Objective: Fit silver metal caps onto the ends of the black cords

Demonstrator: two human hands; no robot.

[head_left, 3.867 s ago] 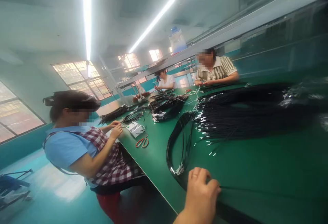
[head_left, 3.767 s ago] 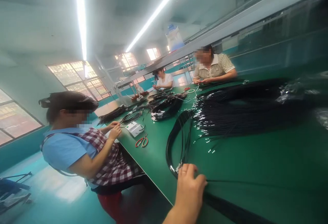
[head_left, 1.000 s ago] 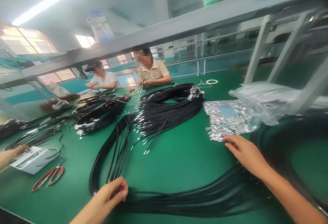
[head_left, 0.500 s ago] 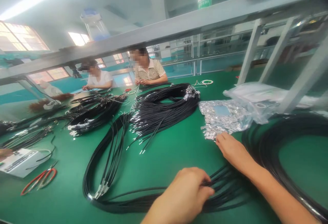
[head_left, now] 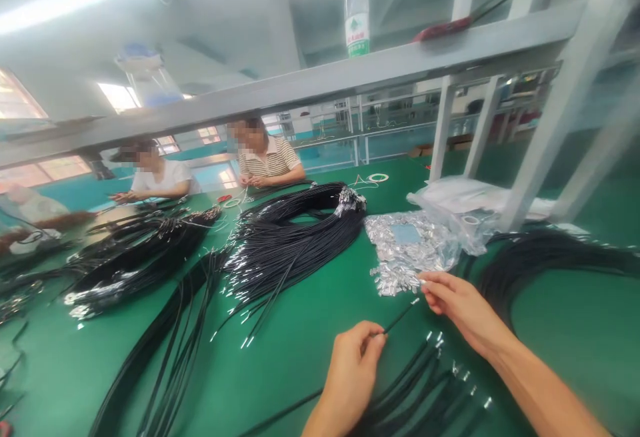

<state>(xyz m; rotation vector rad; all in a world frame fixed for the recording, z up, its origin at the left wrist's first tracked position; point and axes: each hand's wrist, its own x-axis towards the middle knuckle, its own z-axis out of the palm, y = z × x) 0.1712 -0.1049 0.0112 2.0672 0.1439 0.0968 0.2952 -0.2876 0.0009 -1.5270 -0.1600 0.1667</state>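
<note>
My left hand [head_left: 350, 370] pinches a single black cable [head_left: 397, 320] near its bare tip, which points up and to the right. My right hand [head_left: 457, 303] is just beyond that tip, its fingers pinched on a small silver metal piece at the edge of a heap of silver terminals [head_left: 407, 253]. Below both hands lies a bunch of black cables [head_left: 425, 390] with stripped ends on the green table [head_left: 300, 330].
A big coil of black cables [head_left: 295, 237] lies ahead, more bundles [head_left: 135, 257] to the left and another coil [head_left: 550, 257] to the right. A clear plastic bag [head_left: 465, 200] sits behind the terminals. Two people sit across the table under a grey shelf with a bottle [head_left: 357, 17].
The view has swung right, away from the seated neighbour. My left hand let go of the cable bunch and lifted one cable; my right hand picked a piece off the silver heap.
</note>
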